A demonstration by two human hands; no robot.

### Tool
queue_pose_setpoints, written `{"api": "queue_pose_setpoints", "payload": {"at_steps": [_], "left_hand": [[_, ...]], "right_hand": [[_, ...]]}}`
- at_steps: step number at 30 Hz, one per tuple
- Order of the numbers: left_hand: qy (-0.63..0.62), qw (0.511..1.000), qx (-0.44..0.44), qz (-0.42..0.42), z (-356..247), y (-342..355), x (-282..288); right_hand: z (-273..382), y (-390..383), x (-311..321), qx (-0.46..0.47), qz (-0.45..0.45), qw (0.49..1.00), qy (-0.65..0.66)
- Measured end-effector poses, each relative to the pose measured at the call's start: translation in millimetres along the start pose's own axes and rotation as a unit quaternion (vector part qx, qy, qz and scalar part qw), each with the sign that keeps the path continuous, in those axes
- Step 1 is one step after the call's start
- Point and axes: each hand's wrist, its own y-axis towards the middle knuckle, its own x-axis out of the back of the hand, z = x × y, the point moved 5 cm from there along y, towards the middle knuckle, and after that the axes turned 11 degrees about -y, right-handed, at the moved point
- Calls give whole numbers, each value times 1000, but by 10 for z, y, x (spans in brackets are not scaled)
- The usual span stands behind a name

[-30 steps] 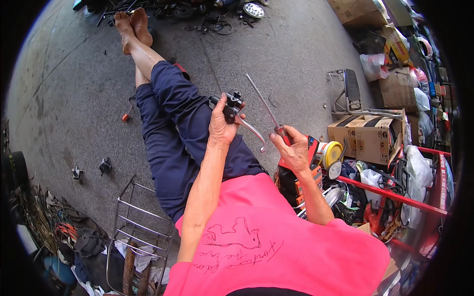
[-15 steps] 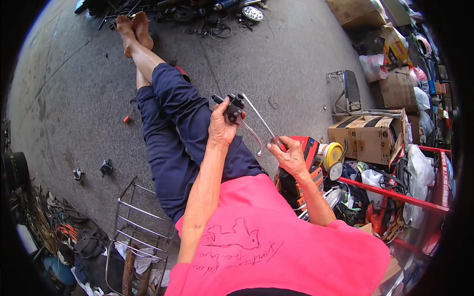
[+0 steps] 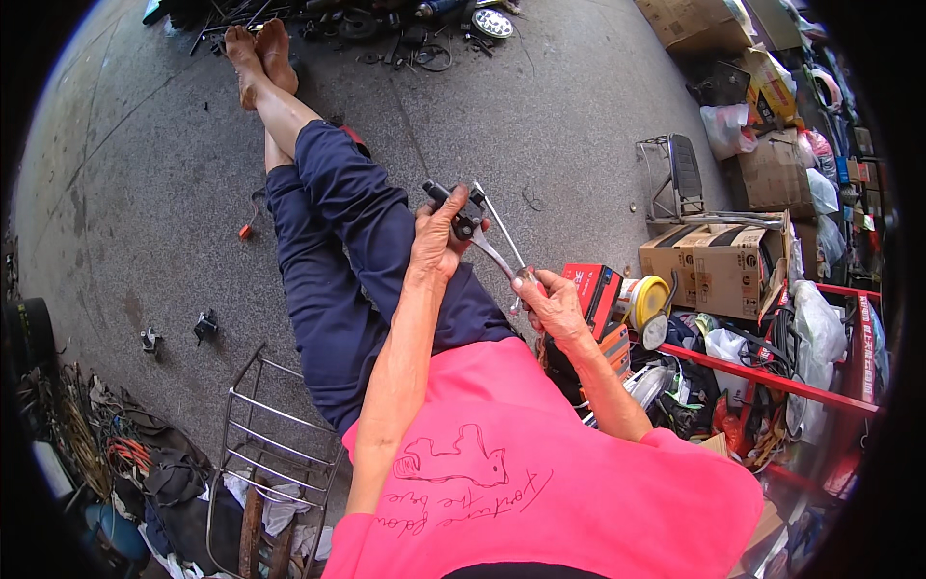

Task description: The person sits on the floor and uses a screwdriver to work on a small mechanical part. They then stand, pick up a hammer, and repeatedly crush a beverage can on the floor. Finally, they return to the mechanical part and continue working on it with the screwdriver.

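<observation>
My left hand [image 3: 434,232] grips a black lever assembly [image 3: 461,225] with a silver lever [image 3: 494,253], held over my crossed legs in dark blue trousers [image 3: 338,241]. My right hand [image 3: 548,301] is closed on the handle of a screwdriver, whose long steel shaft [image 3: 503,227] slants up to the far side of the assembly; whether the tip touches it, I cannot tell. The lever's lower end lies beside or under my right fingers, partly hidden.
Cardboard boxes [image 3: 699,270], a red rack [image 3: 757,382], a yellow-lidded tub [image 3: 648,304] and a folded metal seat [image 3: 685,174] crowd the right. A steel rack [image 3: 270,434] is at lower left, two small parts [image 3: 205,325] lie on the concrete floor, and dark metal parts [image 3: 386,34] are heaped beyond my feet.
My right hand has shifted left, closer to the lever, with the screwdriver tip lower beside the assembly. The assembly in my left hand has turned slightly.
</observation>
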Motion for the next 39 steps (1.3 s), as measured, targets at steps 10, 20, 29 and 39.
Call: {"api": "queue_pose_setpoints", "payload": {"at_steps": [10,20,29,39], "left_hand": [[-37,999,1,28,-14,31,70],[-57,998,29,28,-24,-58,-39],[-106,993,46,9,7,-31,-27],[-210,973,-11,95,-558,-307,-137]], "right_hand": [[-55,9,-132,35,-23,999,-3],[25,-22,-141,70,-58,991,-94],[-8,-7,-188,35,-38,998,-29],[767,-201,-399,163,8,987,-16]]}}
